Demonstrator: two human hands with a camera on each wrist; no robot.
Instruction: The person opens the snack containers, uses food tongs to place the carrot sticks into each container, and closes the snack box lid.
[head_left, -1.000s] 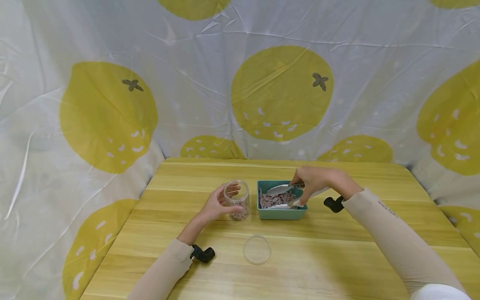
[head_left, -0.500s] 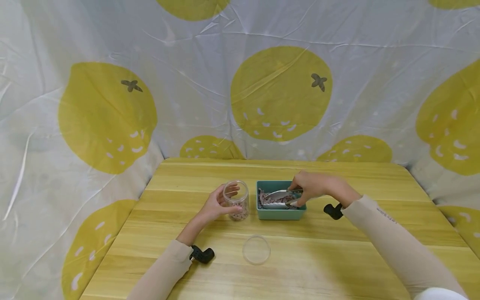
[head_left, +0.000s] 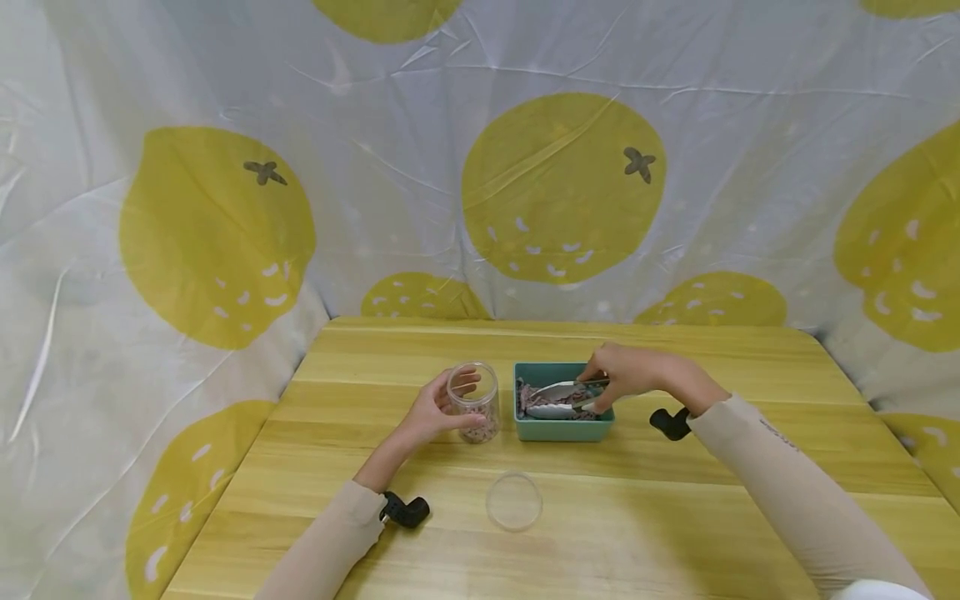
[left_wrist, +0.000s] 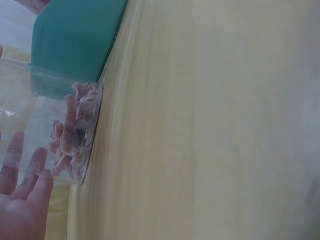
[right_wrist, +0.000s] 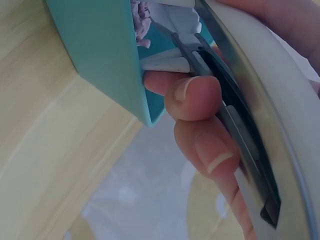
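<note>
My left hand (head_left: pixel 431 412) holds a clear round jar (head_left: pixel 480 405), thumb at its front and fingers round the back. The jar stands upright and uncovered, with pinkish-brown pieces (left_wrist: pixel 75 132) at its bottom. Just right of it sits a teal rectangular box (head_left: pixel 564 430) holding shredded purplish-brown strips (right_wrist: pixel 142 22). In my right hand (head_left: pixel 630 372) is a pair of tongs (head_left: pixel 558 390), reaching into the box from the right. Their two white tips are spread apart among the strips. The right wrist view shows fingers gripping the tongs' arms at the box's rim.
A clear round lid (head_left: pixel 513 502) lies flat on the wooden table (head_left: pixel 420 567), in front of the jar and box. Behind the table's far edge hangs a pale curtain (head_left: pixel 405 183) printed with large yellow lemons, which also covers both sides.
The right hand has lowered slightly, taking the tongs deeper into the box. Their tips are a little nearer each other than a second ago. The left hand and jar have stayed put.
</note>
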